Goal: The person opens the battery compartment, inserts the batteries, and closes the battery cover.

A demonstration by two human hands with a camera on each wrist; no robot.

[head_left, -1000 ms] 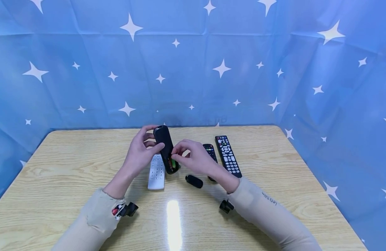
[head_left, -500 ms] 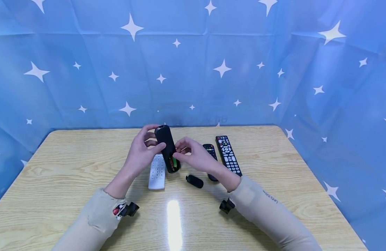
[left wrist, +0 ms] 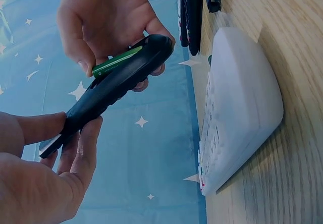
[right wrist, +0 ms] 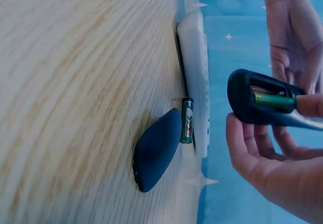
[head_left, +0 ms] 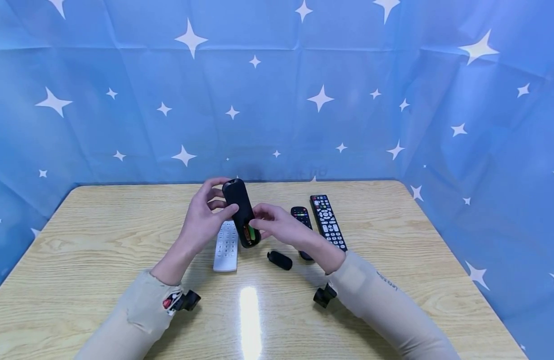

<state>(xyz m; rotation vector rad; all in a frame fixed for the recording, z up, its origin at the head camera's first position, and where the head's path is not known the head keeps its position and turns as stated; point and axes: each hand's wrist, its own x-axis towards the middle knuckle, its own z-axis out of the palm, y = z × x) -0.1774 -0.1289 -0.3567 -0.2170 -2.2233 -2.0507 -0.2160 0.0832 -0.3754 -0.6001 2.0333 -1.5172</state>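
My left hand (head_left: 204, 215) holds a black remote control (head_left: 238, 202) by its far end, back side up, thumb on top. Its battery compartment is uncovered at the near end. A green battery (right wrist: 275, 101) lies in one bay; in the left wrist view its end by my right thumb sits raised. My right hand (head_left: 281, 226) presses that end with the thumb, its fingers curled under the remote. On the table are a black battery cover (head_left: 279, 260) and, beside it, a loose battery (right wrist: 187, 120), hidden in the head view.
A white remote (head_left: 225, 250) lies under and left of the held one. Two black remotes, a shorter one (head_left: 300, 215) and a longer one (head_left: 328, 222), lie to the right, the shorter partly behind my right wrist. A starry blue curtain (head_left: 277, 100) hangs behind the table (head_left: 124, 225).
My right fingers have gone from the compartment to beneath the remote's right side, with the thumb left on the battery. The remote has shifted very slightly right in my left hand.
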